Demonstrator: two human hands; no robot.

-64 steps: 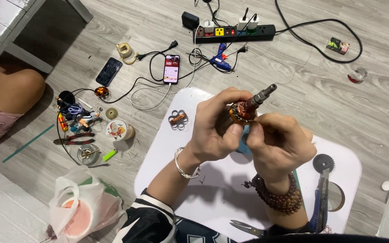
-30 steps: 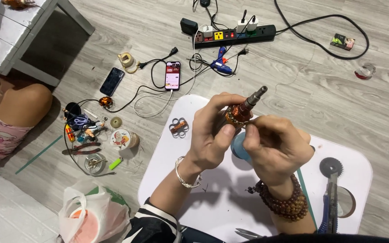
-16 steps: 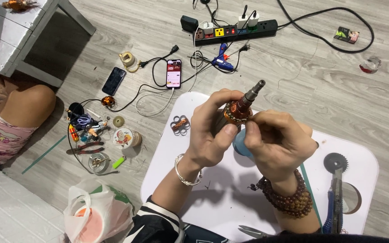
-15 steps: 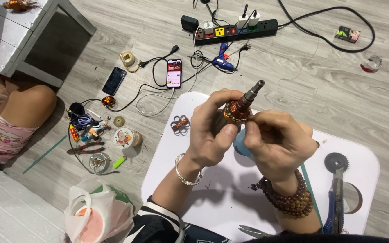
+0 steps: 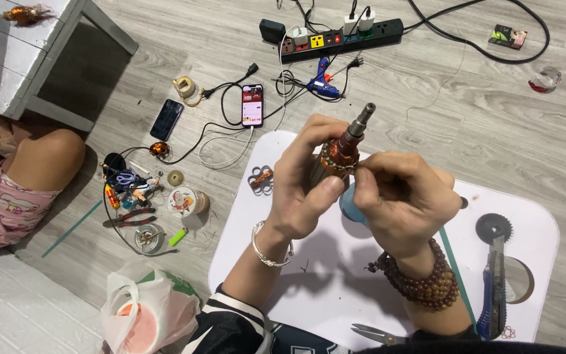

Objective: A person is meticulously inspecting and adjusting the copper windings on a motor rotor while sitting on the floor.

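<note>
You sat at the white table [image 5: 309,288], the landmark here, and kept the work lifted above its far edge, close under your eyes. Your left hand [image 5: 306,180] gripped the rotor [image 5: 339,152] around its body, shaft tilted up and away, steadying it. Your right hand [image 5: 404,196] pinched at the copper end, fingertips pressed on the windings. The cutter [image 5: 491,288] lay at the table's right edge, the scissors [image 5: 375,334] at its near edge, both within reach.
</note>
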